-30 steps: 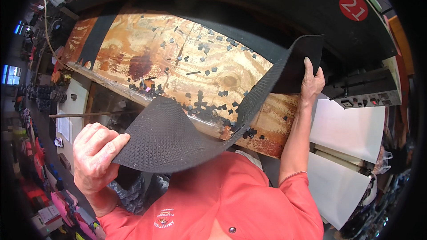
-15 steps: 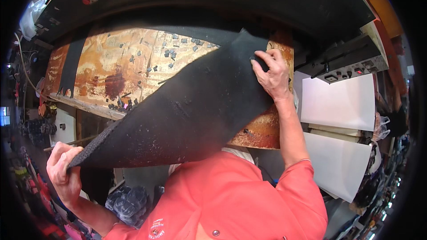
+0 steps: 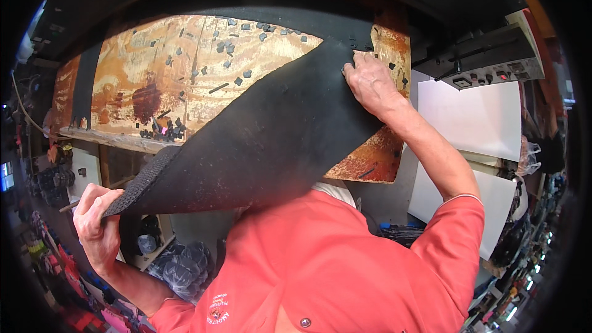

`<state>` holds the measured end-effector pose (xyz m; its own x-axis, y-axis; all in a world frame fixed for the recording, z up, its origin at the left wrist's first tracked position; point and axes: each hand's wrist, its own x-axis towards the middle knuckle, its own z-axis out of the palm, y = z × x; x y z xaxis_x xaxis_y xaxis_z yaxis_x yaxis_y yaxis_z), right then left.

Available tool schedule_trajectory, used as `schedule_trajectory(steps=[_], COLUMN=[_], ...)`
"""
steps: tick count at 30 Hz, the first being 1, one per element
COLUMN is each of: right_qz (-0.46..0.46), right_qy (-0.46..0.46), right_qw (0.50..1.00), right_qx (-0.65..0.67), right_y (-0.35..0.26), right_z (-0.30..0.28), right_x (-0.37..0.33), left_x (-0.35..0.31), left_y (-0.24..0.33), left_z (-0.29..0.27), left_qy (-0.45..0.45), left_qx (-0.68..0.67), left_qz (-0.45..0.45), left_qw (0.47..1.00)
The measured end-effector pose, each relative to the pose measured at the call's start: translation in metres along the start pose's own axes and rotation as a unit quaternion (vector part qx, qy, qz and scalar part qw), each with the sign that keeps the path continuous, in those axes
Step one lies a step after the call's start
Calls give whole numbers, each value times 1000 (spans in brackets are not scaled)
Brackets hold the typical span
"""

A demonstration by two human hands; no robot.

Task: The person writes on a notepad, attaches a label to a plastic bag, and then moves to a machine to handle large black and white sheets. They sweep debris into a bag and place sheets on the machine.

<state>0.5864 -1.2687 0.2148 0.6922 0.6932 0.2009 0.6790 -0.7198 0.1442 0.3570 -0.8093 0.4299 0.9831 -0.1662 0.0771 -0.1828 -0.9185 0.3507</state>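
A large black rubber-like sheet [image 3: 259,129] stretches diagonally from the wooden work surface down past my chest. Its upper face is smooth with pale specks, and a knobbly textured underside shows along the left edge. My left hand [image 3: 98,225] is closed on the sheet's near-left corner, holding it up off the table's front edge. At the far right, my right hand [image 3: 373,86] has its fingers curled at the sheet's far end, close over the wood. Part of the fingertips' grip is hidden there.
Small black offcuts [image 3: 225,46] lie scattered over the stained plywood table [image 3: 123,74]. A machine's control box [image 3: 493,74] with switches stands at the right, above white panels [image 3: 472,117]. A clear plastic bag with dark contents [image 3: 182,265] sits below on the left.
My right hand has moved slightly, its forearm now angled further right, and the sheet's raised far edge sits lower. My left hand has risen a little with its corner. The view has shifted.
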Motion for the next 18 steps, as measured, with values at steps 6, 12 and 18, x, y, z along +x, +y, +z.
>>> schedule_trajectory(steps=[6,12,18], right_qz=[-37,26,305], right_qy=[-19,27,47], right_qw=[995,998,942], right_qx=[-94,-53,130], right_y=[-4,25,69], right_z=[13,39,26], right_x=[-3,0,-24], left_x=[-16,-28,-39], left_y=[-7,-12,-25], left_z=[6,12,13], left_qy=[25,31,50], left_qx=[-9,-19,-37], left_qz=[-13,-17,-43], left_qw=[1000,999,997])
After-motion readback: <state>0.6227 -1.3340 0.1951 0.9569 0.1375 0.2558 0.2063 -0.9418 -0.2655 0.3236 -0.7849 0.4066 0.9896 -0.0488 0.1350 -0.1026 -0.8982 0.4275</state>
